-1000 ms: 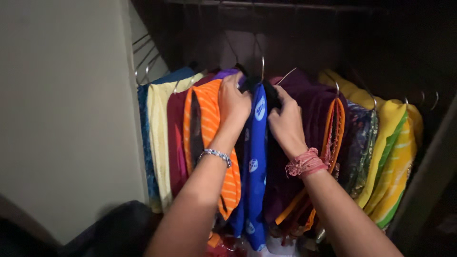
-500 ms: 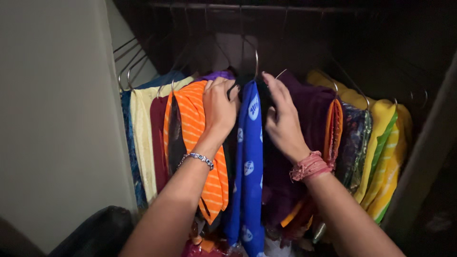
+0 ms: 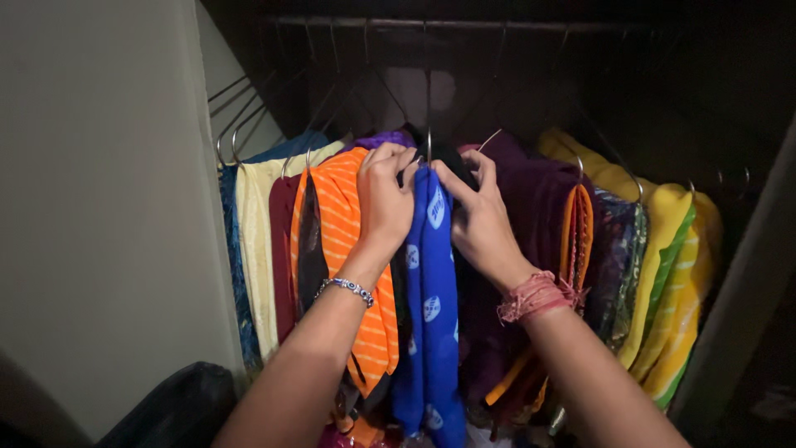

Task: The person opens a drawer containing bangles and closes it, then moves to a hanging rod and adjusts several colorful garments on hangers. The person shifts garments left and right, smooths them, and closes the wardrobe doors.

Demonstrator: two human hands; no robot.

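Observation:
A blue garment with white oval prints (image 3: 429, 299) hangs on a wire hanger in a dark wardrobe. My left hand (image 3: 386, 199), with a beaded bracelet on its wrist, grips the top of the garment on its left side, against an orange striped garment (image 3: 348, 241). My right hand (image 3: 477, 214), with a pink thread band on its wrist, pinches the top of the blue garment from the right, in front of dark purple clothes (image 3: 531, 207). The hanger hook (image 3: 428, 141) shows just above my fingers.
A rail (image 3: 464, 23) runs across the top with several wire hangers. Cream and maroon garments (image 3: 259, 249) hang at the left, yellow and green ones (image 3: 663, 274) at the right. A pale wall (image 3: 99, 207) bounds the left side; a dark bundle (image 3: 170, 406) lies low left.
Both hands have drawn closer together on the top of the blue garment. The view has tipped up a little, so the rail shows more.

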